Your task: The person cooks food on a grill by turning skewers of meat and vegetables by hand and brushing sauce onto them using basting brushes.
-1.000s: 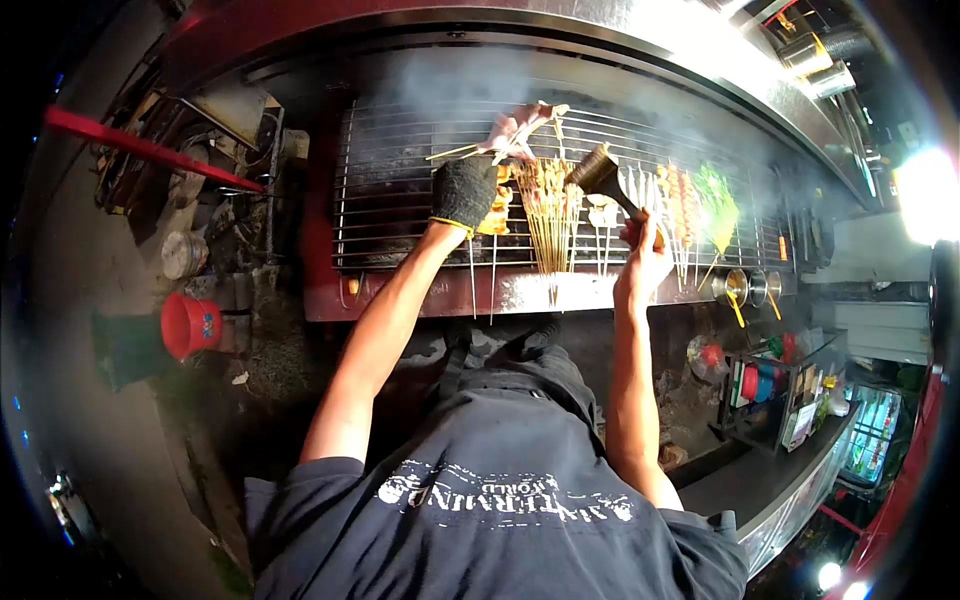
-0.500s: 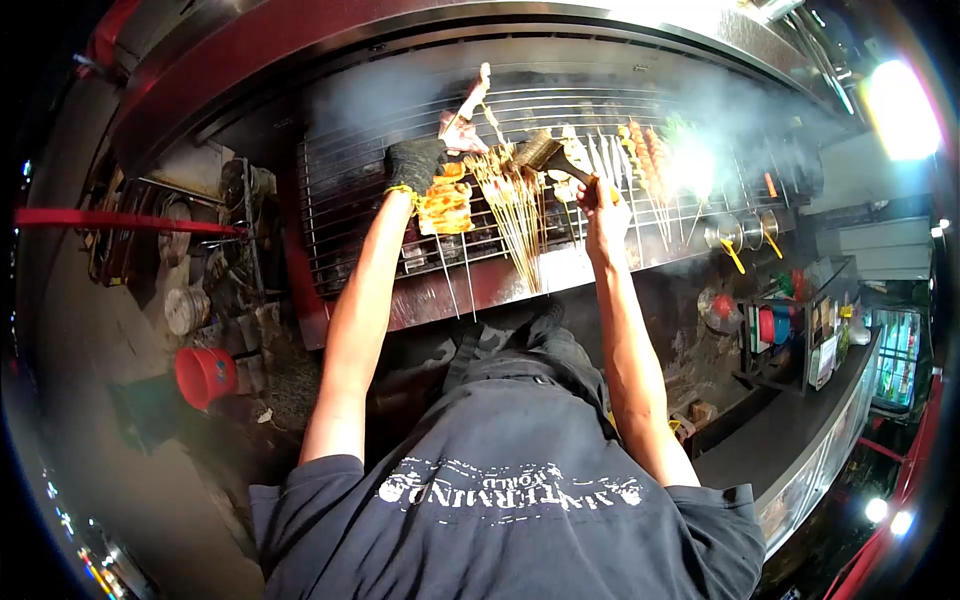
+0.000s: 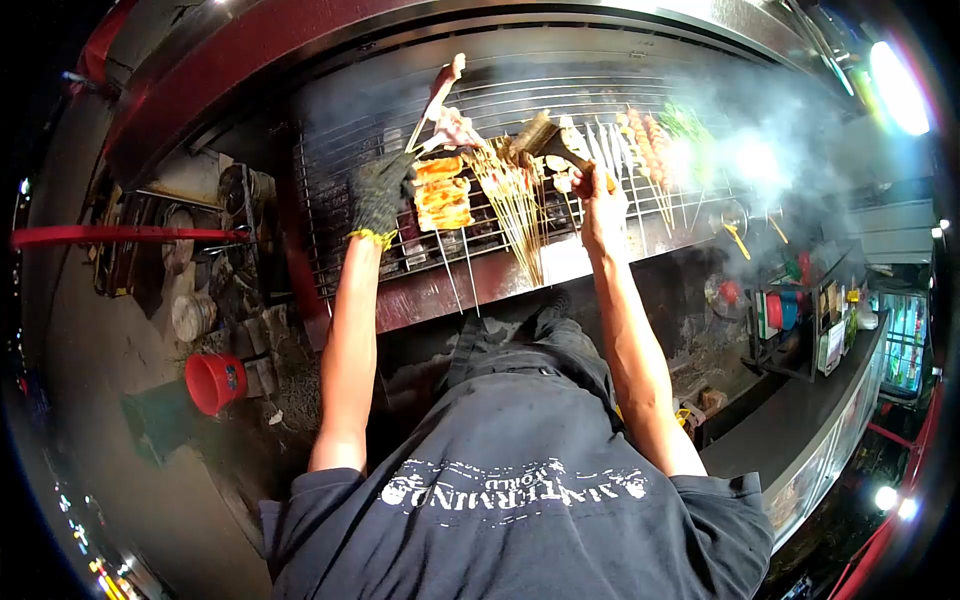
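My left hand (image 3: pixel 380 195), in a dark knitted glove with a yellow cuff, is over the left part of the grill (image 3: pixel 330 215). Its fingers close around the lower end of a thin stick (image 3: pixel 418 133) that leads up to a bone-in piece of meat (image 3: pixel 453 130). Beside the glove lie orange-brown flat slices (image 3: pixel 442 205) on two skewers. My right hand (image 3: pixel 603 210) is bare and grips the dark handle of a wide basting brush (image 3: pixel 535 138). The brush head hangs over the top of a dense fan of thin skewers (image 3: pixel 510 200).
Right of the brush lie whitish pieces, long silvery items (image 3: pixel 607 148), meat skewers (image 3: pixel 657 150) and greens (image 3: pixel 685 122). Smoke and glare cover the grill's right end. A red bucket (image 3: pixel 215 383) stands on the floor at left; a dark counter (image 3: pixel 770 420) runs along the right.
My left hand has drawn left and toward me, uncovering more of the orange-brown slices. The bone-in meat has shifted left. My right hand keeps the brush in nearly the same place.
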A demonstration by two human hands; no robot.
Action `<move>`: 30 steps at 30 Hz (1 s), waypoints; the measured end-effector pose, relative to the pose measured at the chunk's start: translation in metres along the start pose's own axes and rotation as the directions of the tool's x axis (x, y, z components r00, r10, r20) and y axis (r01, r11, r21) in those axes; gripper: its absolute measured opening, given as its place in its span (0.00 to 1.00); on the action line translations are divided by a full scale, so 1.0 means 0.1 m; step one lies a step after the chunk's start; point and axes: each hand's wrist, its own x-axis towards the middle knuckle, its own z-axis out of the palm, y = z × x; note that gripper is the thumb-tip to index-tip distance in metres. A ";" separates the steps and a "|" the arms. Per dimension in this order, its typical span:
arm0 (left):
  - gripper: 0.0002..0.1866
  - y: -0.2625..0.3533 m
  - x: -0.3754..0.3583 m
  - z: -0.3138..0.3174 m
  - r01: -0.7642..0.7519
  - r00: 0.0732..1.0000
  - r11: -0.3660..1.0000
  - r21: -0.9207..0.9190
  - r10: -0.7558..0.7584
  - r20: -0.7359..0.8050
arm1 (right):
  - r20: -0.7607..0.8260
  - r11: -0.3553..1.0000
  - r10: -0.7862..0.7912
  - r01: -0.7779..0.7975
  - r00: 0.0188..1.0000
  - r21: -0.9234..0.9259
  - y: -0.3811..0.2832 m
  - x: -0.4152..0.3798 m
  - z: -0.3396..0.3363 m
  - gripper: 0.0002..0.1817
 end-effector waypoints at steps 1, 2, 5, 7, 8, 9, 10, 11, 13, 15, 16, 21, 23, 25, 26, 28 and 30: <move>0.09 0.06 -0.16 -0.07 0.033 0.999 0.999 0.006 -0.033 0.007 | 0.007 1.000 -0.015 0.015 1.000 0.001 -0.07 -0.04 0.00 0.17; 0.09 0.30 -0.42 -0.10 0.122 0.992 0.991 0.057 -0.121 -0.030 | -0.002 0.997 -0.052 0.052 0.999 -0.053 -0.12 -0.08 -0.01 0.17; 0.11 -0.08 -0.64 -0.65 0.259 0.962 0.921 -0.290 -0.221 0.159 | -0.012 0.994 -0.069 0.068 0.998 -0.080 -0.21 -0.13 -0.10 0.18; 0.13 -0.43 -0.82 -1.00 0.410 0.900 0.678 -0.610 -0.196 0.388 | -0.041 0.987 -0.087 0.080 0.995 -0.136 -0.31 -0.20 -0.09 0.18; 0.13 -0.59 -0.93 -1.09 0.475 0.877 0.560 -0.679 -0.246 0.412 | -0.048 0.987 -0.085 0.078 0.995 -0.138 -0.31 -0.21 -0.14 0.18; 0.14 -0.75 -1.02 -1.17 0.525 0.851 0.428 -0.736 -0.290 0.438 | -0.052 0.988 -0.083 0.075 0.995 -0.139 -0.32 -0.22 -0.18 0.18; 0.12 -0.99 -1.06 -1.26 0.576 0.811 0.286 -0.766 -0.320 0.490 | -0.071 0.991 -0.071 0.062 0.995 -0.119 -0.29 -0.21 -0.24 0.19; 0.12 -1.05 -1.17 -1.25 0.594 0.788 0.205 -0.778 -0.343 0.511 | -0.067 0.983 -0.080 0.068 0.995 -0.171 -0.31 -0.24 -0.25 0.20; 0.11 -1.44 -1.25 -1.30 0.588 0.805 0.391 -0.708 -0.203 0.557 | -0.056 0.968 -0.085 0.070 0.995 -0.243 -0.36 -0.29 -0.25 0.20; 0.12 -1.49 -1.36 -1.21 0.465 0.882 0.549 -0.695 -0.358 0.308 | -0.021 0.982 -0.087 0.082 0.996 -0.170 -0.28 -0.27 -0.32 0.19; 0.14 -1.44 -1.40 -1.17 0.445 0.890 0.581 -0.682 -0.373 0.262 | -0.024 0.988 -0.073 0.070 0.997 -0.135 -0.28 -0.27 -0.33 0.19; 0.17 -1.41 -1.55 -1.16 0.385 0.903 0.865 -0.322 -0.425 -0.062 | -0.014 0.993 -0.058 0.056 0.998 -0.107 -0.27 -0.32 -0.28 0.17; 0.19 -1.50 -1.56 -1.21 0.160 0.951 0.808 0.567 0.028 -0.309 | -0.043 0.991 -0.077 0.072 0.996 -0.117 -0.35 -0.41 -0.18 0.16; 0.21 -0.90 -1.62 -0.90 0.163 0.904 0.479 0.863 0.277 -0.324 | -0.061 0.991 -0.079 0.072 0.995 -0.111 -0.34 -0.39 -0.25 0.16; 0.20 -0.66 -1.62 -0.74 0.084 0.895 0.561 0.823 0.321 -0.311 | -0.080 0.991 -0.085 0.076 0.993 -0.109 -0.33 -0.37 -0.29 0.16; 0.16 -0.40 -1.47 -0.44 -0.045 0.920 0.644 0.764 0.324 -0.220 | -0.123 0.993 -0.096 0.086 0.988 -0.084 -0.34 -0.37 -0.31 0.17; 0.13 -0.34 -1.17 -0.04 -0.317 0.886 0.734 0.600 0.456 -0.090 | -0.116 0.992 -0.113 0.105 0.987 -0.073 -0.36 -0.37 -0.37 0.17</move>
